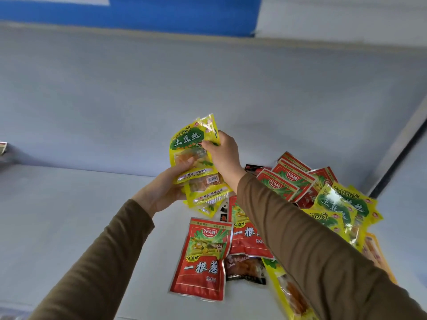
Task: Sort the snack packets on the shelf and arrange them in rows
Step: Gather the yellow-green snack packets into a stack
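My left hand (161, 188) holds a small stack of yellow snack packets (191, 158) from below, raised above the shelf. My right hand (223, 153) pinches the top right corner of the same stack. On the white shelf (69, 215) lies a loose pile. A red packet (203, 257) lies nearest, and a second red one (247, 236) is partly under my right sleeve. More red packets (286, 181) lie at the back right. Yellow packets (342, 206) are heaped on the right. A dark packet (245, 269) shows between them.
The shelf's pale back wall (208, 88) rises behind the pile, with a blue strip (129, 12) above it. A side panel with a dark edge (397, 155) closes the shelf on the right. Another packet's edge (2, 147) shows at far left.
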